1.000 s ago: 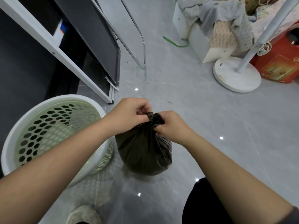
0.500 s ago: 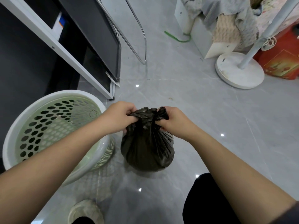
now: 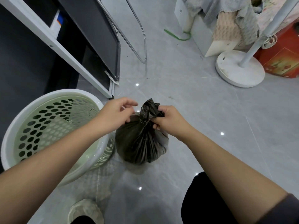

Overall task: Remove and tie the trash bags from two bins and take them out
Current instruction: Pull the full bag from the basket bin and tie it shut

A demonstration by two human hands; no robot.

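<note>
Pinching the gathered neck of the black trash bag (image 3: 140, 143), the right hand (image 3: 168, 120) curls tight round the plastic. The left hand (image 3: 116, 115) hovers just beside at 9 o'clock, fingers loosely bent, holding nothing. The bag sits on the floor (image 3: 210, 110) at 3 o'clock of the perforated bin (image 3: 53, 93). I'd cinch it low, pulling evenly from both sides. No writing reads; the red box (image 3: 281, 62) at 2 o'clock is blurred.

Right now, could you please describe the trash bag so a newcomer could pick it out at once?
Find the white bin with pale green perforated walls at lower left. Right of it, on the grey floor, sits the trash bag. It is the only black, crinkled bundle, its gathered neck gripped by the right hand.
</note>
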